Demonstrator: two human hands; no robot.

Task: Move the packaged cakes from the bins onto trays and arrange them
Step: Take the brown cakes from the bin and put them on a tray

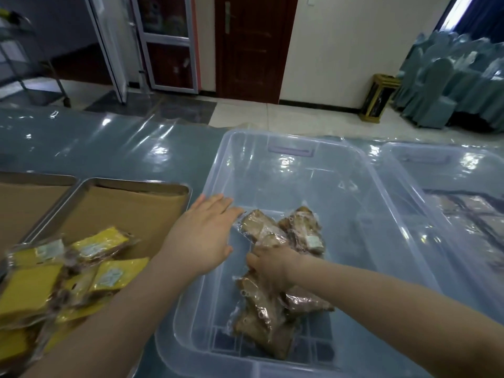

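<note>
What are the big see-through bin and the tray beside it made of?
The bin looks like clear, glossy plastic: the blue table cover shows through its walls, which catch window glare. The tray looks like metal, probably steel or aluminium, given its dull silvery rolled rim. Its brown lining looks like cardboard or paper.

A plastic-covered table (114, 148) carried two metal trays (81, 205) left of the hands, a clear bin (381, 203) around them, another bin (463, 170) right.

Brown cakes (275, 271) in clear wrappers lie piled in the clear bin (381, 203). Yellow cakes (68, 271) lie jumbled on the tray (90, 184).
</note>
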